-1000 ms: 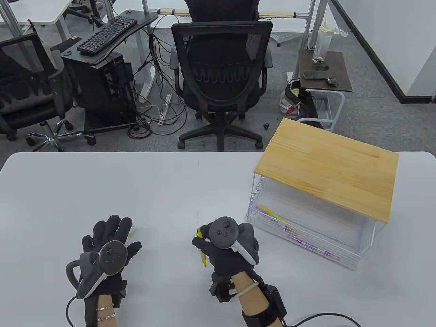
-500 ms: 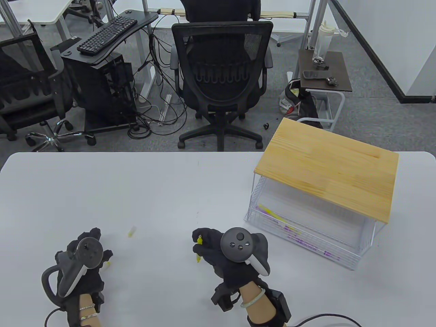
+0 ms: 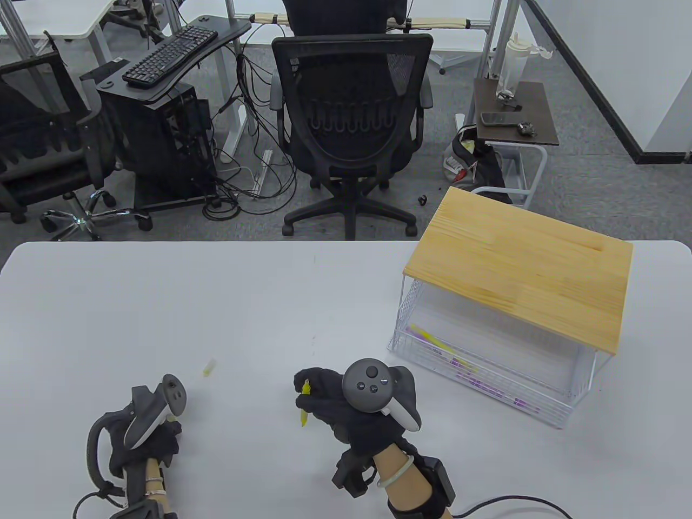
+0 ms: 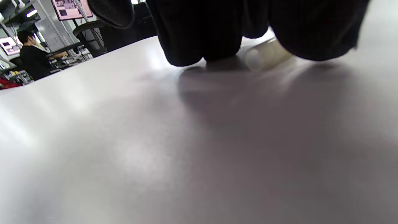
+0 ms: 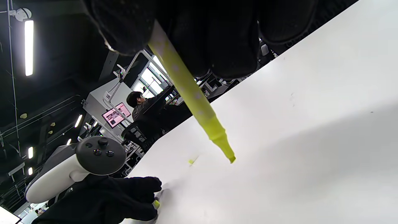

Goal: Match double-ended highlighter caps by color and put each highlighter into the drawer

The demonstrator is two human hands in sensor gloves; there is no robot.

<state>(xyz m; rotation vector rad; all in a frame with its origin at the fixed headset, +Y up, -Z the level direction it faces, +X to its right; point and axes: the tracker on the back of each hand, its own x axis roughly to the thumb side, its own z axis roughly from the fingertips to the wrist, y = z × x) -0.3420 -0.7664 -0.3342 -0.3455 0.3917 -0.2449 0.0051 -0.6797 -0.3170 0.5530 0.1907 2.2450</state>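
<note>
My right hand [image 3: 319, 397] grips a yellow highlighter [image 3: 304, 409] near the table's front middle. In the right wrist view the highlighter [image 5: 186, 90] slants down out of my fingers [image 5: 217, 31], its chisel tip bare and held above the table. My left hand [image 3: 168, 428] lies rolled on its side at the front left, fingertips curled round a small yellowish cap [image 4: 267, 54] that lies on the tabletop. A second yellow cap [image 3: 208, 368] lies loose between the hands. The open wire drawer [image 3: 403, 346] at the right holds purple and yellow highlighters.
A wooden board [image 3: 519, 270] tops the drawer's wire rack at the table's right. Beyond the far table edge stand a black office chair [image 3: 351, 108], a desk with a keyboard [image 3: 170, 54] and a small side table [image 3: 513, 111]. A cable [image 3: 513, 503] trails from my right wrist.
My left hand drew back toward the front left off the loose cap, rolled onto its side and closed on another cap. My right hand shifted slightly left with the highlighter.
</note>
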